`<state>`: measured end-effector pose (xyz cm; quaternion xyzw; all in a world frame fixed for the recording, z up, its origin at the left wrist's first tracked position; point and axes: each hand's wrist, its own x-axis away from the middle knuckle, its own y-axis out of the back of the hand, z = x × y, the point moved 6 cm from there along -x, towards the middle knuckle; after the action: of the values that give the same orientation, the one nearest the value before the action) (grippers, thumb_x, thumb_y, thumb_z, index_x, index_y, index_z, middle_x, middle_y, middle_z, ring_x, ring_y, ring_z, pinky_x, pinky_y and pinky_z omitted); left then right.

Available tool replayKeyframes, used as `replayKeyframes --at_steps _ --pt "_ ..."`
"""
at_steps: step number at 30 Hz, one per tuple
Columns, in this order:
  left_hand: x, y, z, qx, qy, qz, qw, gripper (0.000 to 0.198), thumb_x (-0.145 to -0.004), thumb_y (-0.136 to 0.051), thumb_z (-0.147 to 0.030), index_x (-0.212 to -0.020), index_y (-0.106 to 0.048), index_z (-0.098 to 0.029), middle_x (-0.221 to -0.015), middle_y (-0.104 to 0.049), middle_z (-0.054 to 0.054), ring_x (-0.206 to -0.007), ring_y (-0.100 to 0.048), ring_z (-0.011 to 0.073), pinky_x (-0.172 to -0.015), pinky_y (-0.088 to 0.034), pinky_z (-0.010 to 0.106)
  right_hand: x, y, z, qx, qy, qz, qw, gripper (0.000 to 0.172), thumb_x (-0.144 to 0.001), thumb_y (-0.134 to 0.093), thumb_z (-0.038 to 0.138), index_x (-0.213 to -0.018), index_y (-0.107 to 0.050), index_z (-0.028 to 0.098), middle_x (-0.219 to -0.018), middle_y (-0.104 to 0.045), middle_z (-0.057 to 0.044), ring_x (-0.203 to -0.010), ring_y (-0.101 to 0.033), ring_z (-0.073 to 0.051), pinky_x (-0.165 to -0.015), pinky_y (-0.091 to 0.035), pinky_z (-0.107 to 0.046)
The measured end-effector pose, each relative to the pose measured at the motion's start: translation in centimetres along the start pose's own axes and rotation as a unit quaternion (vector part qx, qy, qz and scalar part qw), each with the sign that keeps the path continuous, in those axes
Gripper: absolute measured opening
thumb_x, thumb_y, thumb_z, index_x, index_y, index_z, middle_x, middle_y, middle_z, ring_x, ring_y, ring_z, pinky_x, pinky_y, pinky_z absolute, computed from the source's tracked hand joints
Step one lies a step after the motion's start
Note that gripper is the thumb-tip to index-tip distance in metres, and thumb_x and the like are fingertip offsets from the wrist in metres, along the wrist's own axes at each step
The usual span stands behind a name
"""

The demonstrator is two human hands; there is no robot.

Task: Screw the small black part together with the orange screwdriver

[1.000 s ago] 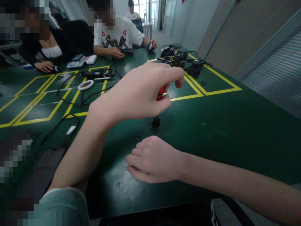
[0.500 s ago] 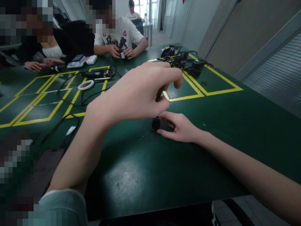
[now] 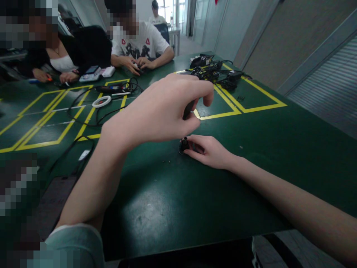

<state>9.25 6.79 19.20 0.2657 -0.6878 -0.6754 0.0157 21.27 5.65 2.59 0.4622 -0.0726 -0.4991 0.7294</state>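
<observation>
My left hand [image 3: 156, 108] is raised over the table with curled fingers. They close around a dark handle-like object [image 3: 189, 109], mostly hidden by the palm and fingers. Below it, my right hand [image 3: 208, 149] rests low by the tabletop. Its thumb and fingertips pinch a small black part [image 3: 184, 145] with a short round stub on top and a wider base. The base sits on or just over the green table [image 3: 178, 201]; I cannot tell which. Tiny dark bits [image 3: 166, 161] lie just in front of it.
Black cables and adapters [image 3: 214, 69] are heaped at the back. A white ring [image 3: 102, 101] and a black corded tool [image 3: 114, 88] lie to the left. A dark flat device [image 3: 57, 197] is beside my left forearm. Two people [image 3: 142, 48] work across the table.
My right hand has shifted slightly left, and its fingers have closed on the black part, which now leans a little. My left hand has barely moved.
</observation>
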Motion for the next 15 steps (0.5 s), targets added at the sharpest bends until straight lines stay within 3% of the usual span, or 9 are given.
replayKeyframes --at_steps 6,11,15 --pt "-0.09 0.04 0.08 0.002 0.002 0.001 1.0 0.026 -0.092 -0.051 -0.016 -0.108 -0.071 -0.022 -0.107 -0.075 0.007 -0.094 -0.069 0.0228 -0.081 -0.05 0.035 0.04 -0.03 0.12 -0.003 0.008 0.001 1.0 0.024 -0.101 -0.063 0.035 -0.112 -0.067 0.015 -0.083 -0.07 -0.004 -0.061 -0.056 -0.015 -0.063 -0.043 -0.028" --pt "0.02 0.0 -0.14 -0.009 -0.002 0.0 1.0 0.03 -0.086 -0.055 -0.012 -0.112 -0.071 -0.017 -0.108 -0.072 0.009 -0.095 -0.067 0.0226 -0.081 -0.048 0.035 0.13 -0.08 0.05 -0.004 0.002 0.002 1.0 0.024 -0.1 -0.063 0.035 -0.112 -0.067 0.015 -0.083 -0.07 -0.004 -0.061 -0.055 -0.014 -0.063 -0.043 -0.028" --pt "0.11 0.07 -0.03 -0.011 0.003 0.007 1.0 0.031 -0.086 -0.053 -0.012 -0.111 -0.071 -0.02 -0.111 -0.072 0.009 -0.096 -0.068 0.0231 -0.08 -0.049 0.035 0.13 -0.14 -0.18 -0.001 -0.006 0.007 1.0 0.026 -0.099 -0.064 0.036 -0.114 -0.067 0.015 -0.081 -0.07 -0.003 -0.059 -0.054 -0.014 -0.062 -0.042 -0.027"
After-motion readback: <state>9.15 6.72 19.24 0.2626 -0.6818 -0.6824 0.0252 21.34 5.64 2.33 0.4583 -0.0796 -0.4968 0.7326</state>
